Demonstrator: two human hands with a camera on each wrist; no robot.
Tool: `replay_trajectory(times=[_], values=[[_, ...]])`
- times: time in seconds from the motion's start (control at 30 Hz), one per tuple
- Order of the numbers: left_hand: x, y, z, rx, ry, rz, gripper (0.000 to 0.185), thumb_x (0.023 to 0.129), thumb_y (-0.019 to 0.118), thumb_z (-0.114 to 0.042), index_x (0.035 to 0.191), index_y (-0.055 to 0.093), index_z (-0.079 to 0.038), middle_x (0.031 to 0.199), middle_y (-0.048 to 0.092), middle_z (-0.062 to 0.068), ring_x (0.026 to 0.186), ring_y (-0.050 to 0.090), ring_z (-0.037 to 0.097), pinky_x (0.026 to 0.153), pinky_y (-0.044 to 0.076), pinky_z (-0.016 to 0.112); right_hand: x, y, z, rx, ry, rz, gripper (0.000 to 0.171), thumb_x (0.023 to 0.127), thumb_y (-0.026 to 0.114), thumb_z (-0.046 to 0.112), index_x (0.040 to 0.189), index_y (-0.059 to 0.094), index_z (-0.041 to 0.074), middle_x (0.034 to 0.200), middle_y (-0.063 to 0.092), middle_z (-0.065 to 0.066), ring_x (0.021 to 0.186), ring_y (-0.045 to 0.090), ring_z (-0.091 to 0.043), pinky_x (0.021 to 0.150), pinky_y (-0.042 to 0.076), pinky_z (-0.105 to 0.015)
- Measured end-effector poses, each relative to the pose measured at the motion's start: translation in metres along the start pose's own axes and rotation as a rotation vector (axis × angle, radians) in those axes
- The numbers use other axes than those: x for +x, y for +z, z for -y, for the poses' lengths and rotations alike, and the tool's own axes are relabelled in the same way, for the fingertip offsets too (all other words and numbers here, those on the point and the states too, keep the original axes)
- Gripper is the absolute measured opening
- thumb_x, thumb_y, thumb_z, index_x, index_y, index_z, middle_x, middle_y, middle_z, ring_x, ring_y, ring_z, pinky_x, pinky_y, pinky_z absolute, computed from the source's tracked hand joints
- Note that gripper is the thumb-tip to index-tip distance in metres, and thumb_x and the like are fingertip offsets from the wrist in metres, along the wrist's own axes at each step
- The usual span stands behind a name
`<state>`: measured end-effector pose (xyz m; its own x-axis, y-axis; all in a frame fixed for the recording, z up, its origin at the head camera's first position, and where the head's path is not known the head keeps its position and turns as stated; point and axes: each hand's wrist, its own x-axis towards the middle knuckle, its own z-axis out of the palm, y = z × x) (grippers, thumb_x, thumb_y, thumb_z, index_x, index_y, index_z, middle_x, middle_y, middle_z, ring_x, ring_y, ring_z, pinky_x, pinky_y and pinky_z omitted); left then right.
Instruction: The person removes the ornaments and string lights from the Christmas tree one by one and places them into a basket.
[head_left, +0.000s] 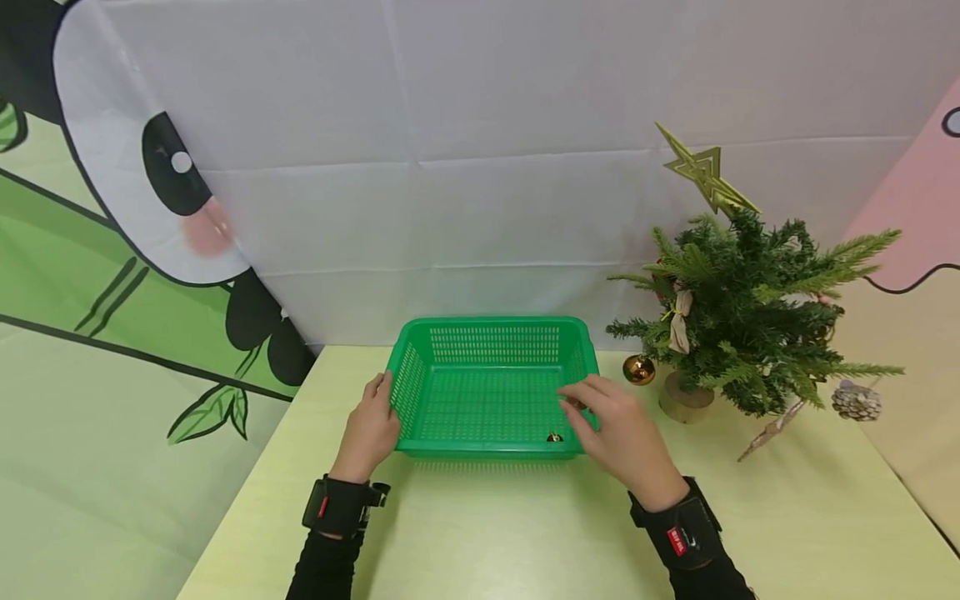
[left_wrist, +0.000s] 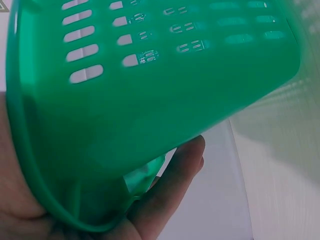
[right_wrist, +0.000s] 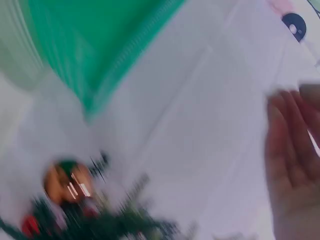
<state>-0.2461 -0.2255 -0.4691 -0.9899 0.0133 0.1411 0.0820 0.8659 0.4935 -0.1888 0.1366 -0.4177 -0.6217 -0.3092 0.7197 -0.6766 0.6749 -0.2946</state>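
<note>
A green slotted plastic basket (head_left: 487, 387) stands on the pale yellow table (head_left: 487, 533). My left hand (head_left: 377, 410) grips its front left corner, with the thumb at the rim; the left wrist view shows the basket wall (left_wrist: 150, 90) against my palm and a finger (left_wrist: 170, 190) lying under it. My right hand (head_left: 594, 402) hovers over the basket's right rim with its fingers spread and relaxed, holding nothing. A small gold bauble (head_left: 553, 437) lies inside the basket near the front right corner. The right wrist view is blurred: open fingers (right_wrist: 292, 150) and the basket edge (right_wrist: 90, 45).
A small artificial Christmas tree (head_left: 742, 325) with a gold star (head_left: 705, 175) stands at the right on a wooden base. A gold bauble (head_left: 639, 369) hangs by its left side, and a pinecone ornament (head_left: 857, 402) by its right. A white cloth backdrop (head_left: 480, 167) hangs behind the table.
</note>
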Motion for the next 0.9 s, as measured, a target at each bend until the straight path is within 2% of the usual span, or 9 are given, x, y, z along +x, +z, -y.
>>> replay_trajectory(times=[0.07,0.13,0.23,0.3,0.4,0.5,0.67,0.8,0.9], values=[[0.000,-0.001,-0.001,-0.007,-0.002,0.005,0.061,0.102,0.036,0.001,0.161,0.025,0.007,0.162,0.029,0.033,0.102,0.065,0.047,0.074,0.048,0.048,0.003,-0.013,0.001,-0.036,-0.058,-0.156,0.024,0.081,0.081,-0.005,0.102,0.079,0.005,0.088,0.069,-0.004,0.073,0.061,-0.017,0.062,0.048,-0.026],[0.000,-0.002,-0.001,-0.008,0.000,0.004,0.060,0.102,0.036,0.001,0.161,0.025,0.007,0.162,0.030,0.033,0.096,0.065,0.045,0.070,0.046,0.045,0.005,-0.025,-0.001,-0.084,-0.072,-0.308,0.025,0.080,0.079,-0.006,0.103,0.080,0.002,0.087,0.070,-0.010,0.075,0.061,-0.023,0.064,0.047,-0.030],[0.000,-0.002,-0.001,-0.006,0.002,0.005,0.059,0.103,0.036,0.001,0.161,0.025,0.007,0.162,0.030,0.033,0.089,0.065,0.042,0.066,0.043,0.041,0.006,-0.040,-0.009,-0.154,-0.006,-0.476,0.023,0.084,0.076,-0.003,0.107,0.079,-0.002,0.090,0.069,-0.018,0.082,0.060,-0.035,0.073,0.046,-0.038],[0.000,-0.003,-0.001,-0.003,0.004,0.005,0.059,0.103,0.036,0.001,0.161,0.026,0.008,0.161,0.030,0.033,0.088,0.065,0.040,0.064,0.043,0.039,0.005,-0.048,-0.016,-0.190,0.071,-0.538,0.021,0.089,0.074,0.000,0.109,0.078,-0.003,0.093,0.069,-0.023,0.088,0.059,-0.041,0.079,0.046,-0.044],[-0.001,-0.003,-0.001,-0.004,0.005,0.008,0.060,0.102,0.036,0.001,0.161,0.025,0.008,0.162,0.030,0.033,0.088,0.065,0.041,0.062,0.040,0.037,0.003,-0.055,-0.028,-0.236,0.182,-0.567,0.020,0.093,0.072,0.002,0.111,0.077,-0.005,0.098,0.069,-0.027,0.095,0.056,-0.047,0.088,0.044,-0.053],[-0.001,-0.003,-0.001,-0.007,0.009,0.006,0.060,0.102,0.036,0.002,0.160,0.026,0.008,0.161,0.030,0.034,0.095,0.066,0.045,0.062,0.040,0.037,0.000,-0.058,-0.035,-0.279,0.252,-0.559,0.021,0.093,0.071,0.003,0.111,0.077,-0.005,0.101,0.070,-0.028,0.100,0.055,-0.049,0.094,0.042,-0.058],[-0.002,-0.002,-0.001,-0.007,0.007,0.003,0.060,0.102,0.036,0.002,0.160,0.026,0.009,0.161,0.030,0.033,0.094,0.066,0.045,0.063,0.042,0.041,-0.002,-0.057,-0.042,-0.328,0.290,-0.525,0.022,0.094,0.071,0.005,0.113,0.077,-0.005,0.106,0.069,-0.027,0.105,0.053,-0.050,0.098,0.039,-0.061],[-0.001,-0.002,-0.002,-0.003,0.001,-0.003,0.059,0.103,0.036,0.001,0.161,0.025,0.008,0.162,0.030,0.033,0.106,0.066,0.048,0.079,0.053,0.052,-0.003,-0.055,-0.045,-0.345,0.287,-0.532,0.021,0.095,0.071,0.008,0.112,0.077,-0.003,0.105,0.070,-0.026,0.110,0.052,-0.049,0.101,0.037,-0.063],[-0.001,-0.003,-0.004,-0.003,-0.002,-0.006,0.060,0.103,0.036,0.000,0.161,0.025,0.008,0.163,0.029,0.032,0.116,0.063,0.049,0.090,0.052,0.057,-0.003,-0.053,-0.047,-0.354,0.282,-0.548,0.018,0.096,0.071,0.009,0.106,0.078,-0.003,0.101,0.071,-0.025,0.111,0.053,-0.049,0.103,0.036,-0.064]])
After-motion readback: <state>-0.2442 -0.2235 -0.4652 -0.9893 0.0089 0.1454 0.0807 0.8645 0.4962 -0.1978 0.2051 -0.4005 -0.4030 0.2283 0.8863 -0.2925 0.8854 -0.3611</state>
